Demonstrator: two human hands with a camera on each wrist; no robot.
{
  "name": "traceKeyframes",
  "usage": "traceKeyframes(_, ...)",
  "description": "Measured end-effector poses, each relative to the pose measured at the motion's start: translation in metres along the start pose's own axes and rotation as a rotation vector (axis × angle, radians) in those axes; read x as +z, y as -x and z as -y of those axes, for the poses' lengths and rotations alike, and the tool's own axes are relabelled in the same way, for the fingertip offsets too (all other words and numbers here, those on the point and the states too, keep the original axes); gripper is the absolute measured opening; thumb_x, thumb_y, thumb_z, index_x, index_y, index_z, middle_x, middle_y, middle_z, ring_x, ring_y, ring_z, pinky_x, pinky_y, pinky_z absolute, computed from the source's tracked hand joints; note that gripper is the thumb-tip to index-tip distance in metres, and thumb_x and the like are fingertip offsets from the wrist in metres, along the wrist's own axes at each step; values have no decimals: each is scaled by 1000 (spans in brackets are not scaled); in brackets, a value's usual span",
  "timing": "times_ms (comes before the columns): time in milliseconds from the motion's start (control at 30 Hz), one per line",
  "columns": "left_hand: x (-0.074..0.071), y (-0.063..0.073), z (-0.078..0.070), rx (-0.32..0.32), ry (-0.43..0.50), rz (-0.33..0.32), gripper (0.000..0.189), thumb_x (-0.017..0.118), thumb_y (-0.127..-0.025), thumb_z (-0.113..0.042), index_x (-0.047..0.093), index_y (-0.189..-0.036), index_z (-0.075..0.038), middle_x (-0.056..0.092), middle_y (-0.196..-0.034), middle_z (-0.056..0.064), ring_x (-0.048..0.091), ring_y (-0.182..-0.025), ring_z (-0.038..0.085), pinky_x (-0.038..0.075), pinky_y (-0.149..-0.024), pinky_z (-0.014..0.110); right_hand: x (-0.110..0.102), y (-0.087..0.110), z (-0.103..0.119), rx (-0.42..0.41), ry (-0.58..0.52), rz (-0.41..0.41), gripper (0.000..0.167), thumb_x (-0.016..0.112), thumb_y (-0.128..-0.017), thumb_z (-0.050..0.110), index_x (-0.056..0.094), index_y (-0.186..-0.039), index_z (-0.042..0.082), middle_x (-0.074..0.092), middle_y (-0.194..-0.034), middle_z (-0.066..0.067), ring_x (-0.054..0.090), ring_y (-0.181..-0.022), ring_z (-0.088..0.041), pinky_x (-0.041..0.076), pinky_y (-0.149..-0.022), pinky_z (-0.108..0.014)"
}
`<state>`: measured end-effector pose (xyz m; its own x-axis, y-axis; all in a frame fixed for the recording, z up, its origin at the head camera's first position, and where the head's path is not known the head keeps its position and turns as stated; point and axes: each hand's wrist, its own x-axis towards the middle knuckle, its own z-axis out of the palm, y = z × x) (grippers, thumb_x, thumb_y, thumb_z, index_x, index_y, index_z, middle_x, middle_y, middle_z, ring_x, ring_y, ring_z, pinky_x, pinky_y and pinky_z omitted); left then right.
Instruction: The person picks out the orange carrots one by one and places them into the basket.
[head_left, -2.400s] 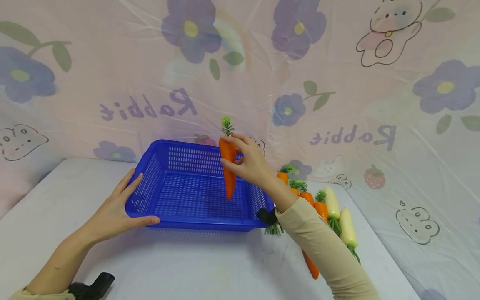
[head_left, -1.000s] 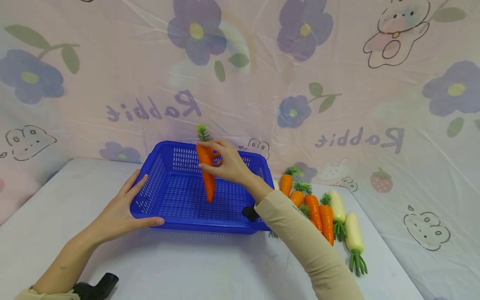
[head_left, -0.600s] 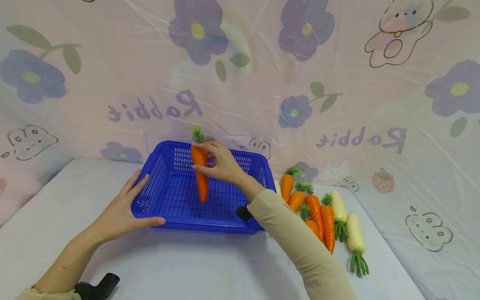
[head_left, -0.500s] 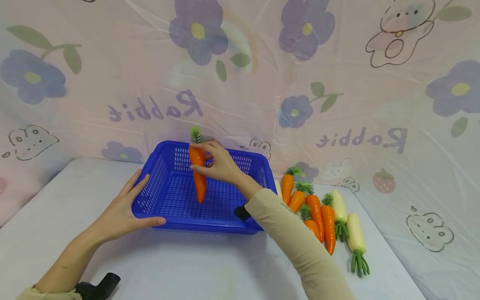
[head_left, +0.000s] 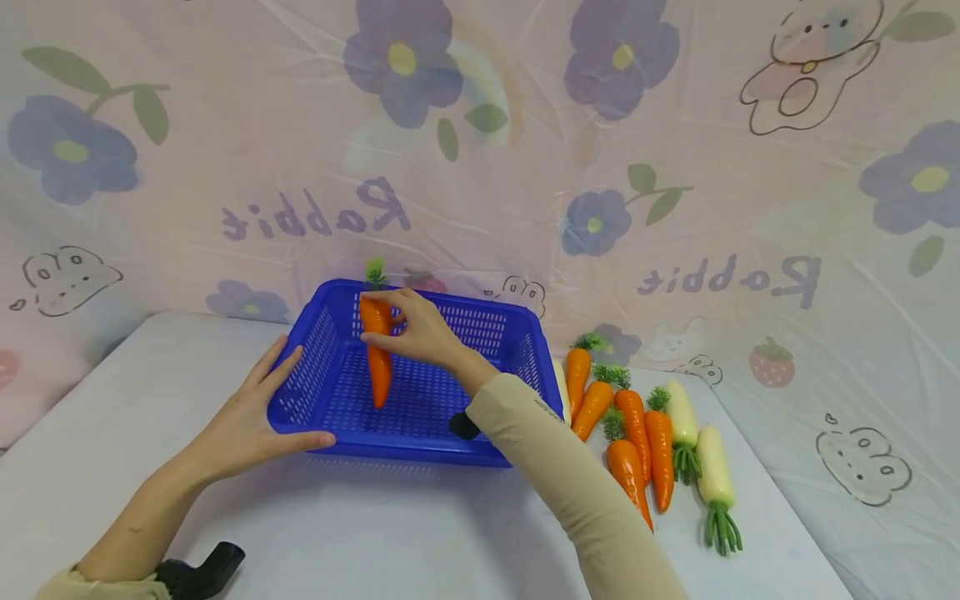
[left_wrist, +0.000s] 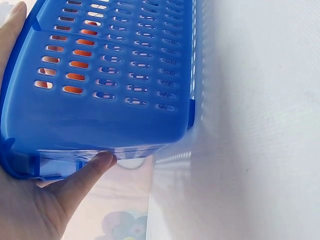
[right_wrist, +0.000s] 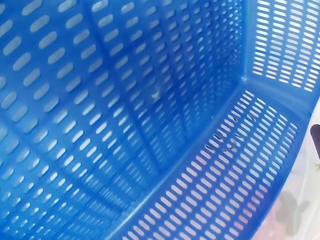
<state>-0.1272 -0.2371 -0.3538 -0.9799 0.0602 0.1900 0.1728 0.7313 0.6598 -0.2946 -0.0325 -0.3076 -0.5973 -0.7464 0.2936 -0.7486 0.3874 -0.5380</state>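
My right hand point(head_left: 422, 336) pinches an orange carrot point(head_left: 380, 373) between thumb and fingers near its leafy green top. It hangs nearly upright, tip down, over the left part of the blue slotted plastic basket point(head_left: 435, 451). My left hand point(head_left: 238, 427) holds the basket's near left corner, fingers along the left side and thumb along the front. In the left wrist view, the left thumb point(left_wrist: 82, 182) presses against the basket wall, and orange shows through its slots. The right wrist view shows the slotted inside of the basket; the right hand is out of sight there.
Right of the basket, several orange carrots point(head_left: 634, 429) with green tops lie on the white table point(head_left: 390, 542). Two white radishes point(head_left: 714, 464) with green stems lie at the far right, and part of another pale vegetable point(head_left: 561, 387) shows beside the basket. A printed cloth point(head_left: 495, 200) hangs behind.
My right hand has carried the carrot leftward across the basket, and a little lower. More of the carrots on the right show as the sleeve moves off them. The left hand keeps its place.
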Motion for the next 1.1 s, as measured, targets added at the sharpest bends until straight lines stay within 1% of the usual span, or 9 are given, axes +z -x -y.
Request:
traceKeyframes(133, -1, 0, 0, 2, -6, 2, 115, 80, -71, -46, 10, -155, -11, -6, -162, 14, 16, -137, 59, 26, -92, 82, 6, -4, 0, 18, -19, 43, 59, 71, -87, 26, 50, -140, 14, 54, -130, -14, 63, -106, -26, 56, -80, -20)
traceKeyframes(367, -2, 0, 1, 7, -3, -7, 114, 80, -72, -46, 10, -155, -10, -5, -162, 14, 16, -137, 59, 26, -93, 81, 14, -10, 0, 28, -1, 86, 59, 70, -87, 29, 49, -140, 15, 55, -128, -12, 63, -102, -23, 55, -78, -17)
traceKeyframes(533, 0, 0, 1, 11, 5, -7, 114, 80, -72, -46, 10, -155, -12, -5, -162, 13, 14, -138, 58, 25, -93, 81, 19, -13, 0, 52, -6, 112, 59, 70, -87, 29, 49, -141, 15, 55, -130, -12, 60, -110, -23, 55, -83, -19)
traceKeyframes(733, 2, 0, 1, 12, 7, -6, 115, 81, -71, -45, 9, -155, -13, -6, -162, 13, 15, -137, 59, 26, -93, 81, 25, -15, -4, 104, -16, 152, 59, 70, -87, 30, 50, -140, 15, 55, -131, -11, 63, -103, -21, 55, -78, -15)
traceKeyframes(867, 2, 0, 1, 3, -1, -6, 115, 81, -71, -45, 9, -155, -13, -6, -162, 14, 16, -136, 59, 27, -93, 81, 28, -16, -5, 139, -46, 175, 59, 70, -87, 30, 50, -140, 16, 55, -132, -10, 64, -102, -21, 55, -78, -16)
traceKeyframes(1100, 1, 0, 0, 2, -7, -7, 115, 80, -71, -46, 10, -155, -11, -5, -162, 14, 17, -136, 59, 26, -93, 81, 34, -16, -4, 195, -72, 255, 60, 71, -86, 31, 49, -141, 18, 56, -129, -9, 63, -97, -18, 55, -76, -16)
